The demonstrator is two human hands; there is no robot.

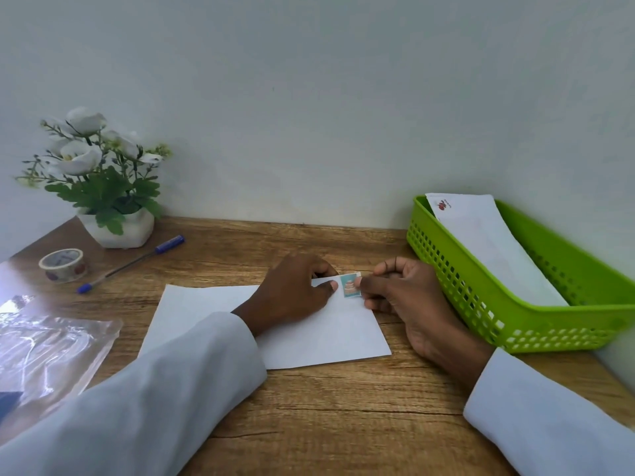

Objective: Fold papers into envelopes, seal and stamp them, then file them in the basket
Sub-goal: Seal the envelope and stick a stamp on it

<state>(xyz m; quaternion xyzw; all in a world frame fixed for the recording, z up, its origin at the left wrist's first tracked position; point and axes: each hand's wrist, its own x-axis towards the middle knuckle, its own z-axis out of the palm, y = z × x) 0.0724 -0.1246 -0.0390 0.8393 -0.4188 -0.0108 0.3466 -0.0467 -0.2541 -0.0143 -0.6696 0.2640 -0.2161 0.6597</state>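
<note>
A white envelope point(309, 331) lies flat on the wooden desk point(326, 407) in front of me. A small teal stamp point(350, 285) sits at its top right corner. My left hand point(295, 293) rests on the envelope with its thumb tip beside the stamp's left edge. My right hand point(402, 290) is curled at the envelope's right edge, its thumb tip on the stamp's right side. A green plastic basket point(481, 304) stands at the right, holding one stamped white envelope point(491, 245).
A potted white flower point(99, 180) stands at the back left. A tape roll point(63, 264) and a blue pen point(134, 262) lie near it. A clear plastic sleeve point(48, 341) lies at the left edge. The wall runs close behind the desk.
</note>
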